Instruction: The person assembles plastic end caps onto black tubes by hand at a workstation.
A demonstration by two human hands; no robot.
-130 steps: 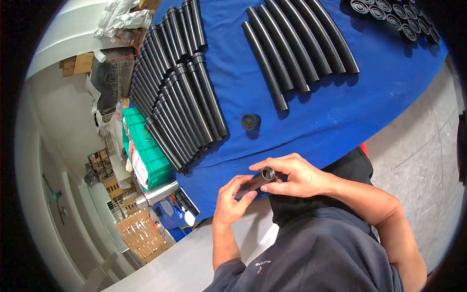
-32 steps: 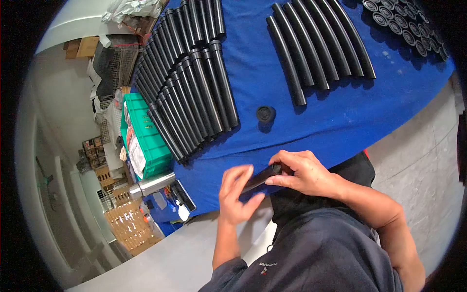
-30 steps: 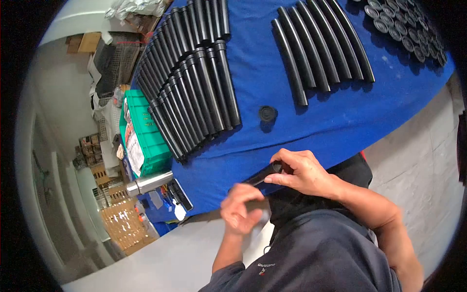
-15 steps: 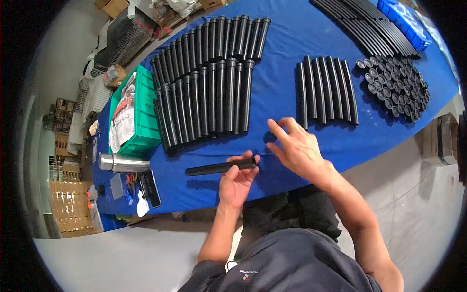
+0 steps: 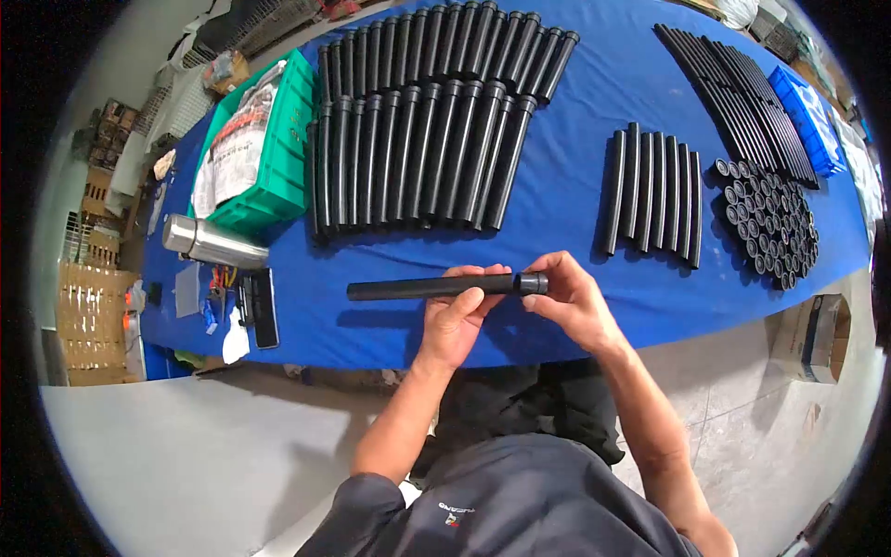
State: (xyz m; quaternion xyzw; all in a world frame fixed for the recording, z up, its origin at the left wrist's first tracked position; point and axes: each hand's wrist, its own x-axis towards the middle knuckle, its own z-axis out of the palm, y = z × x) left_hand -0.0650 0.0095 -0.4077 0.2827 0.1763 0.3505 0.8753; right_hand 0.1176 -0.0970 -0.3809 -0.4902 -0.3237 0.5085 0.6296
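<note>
My left hand [image 5: 452, 327] is closed around a black plastic tube [image 5: 394, 289], held level above the blue cloth with its long end pointing left. At the tube's right end sits a black end cap [image 5: 532, 283], pinched between the thumb and fingers of my right hand [image 5: 583, 308]. Cap and tube end meet; how deep they fit cannot be seen. Beyond my hands lie two rows of capped black tubes [image 5: 418, 158]. A short row of tubes without caps [image 5: 657, 195] is to the right, beside a cluster of loose round caps [image 5: 768, 221].
On the left stand a green crate [image 5: 283, 181] with newspaper in it and a steel flask [image 5: 215, 243]. A dark phone [image 5: 265, 311] and small tools lie near the front edge. Long thin black tubes [image 5: 733, 102] and a blue tray [image 5: 806, 123] are at the far right.
My right hand, earlier apart with its fingers spread, has come to the tube's right end. A cap now shows there, where the end was bare. The view has shifted.
</note>
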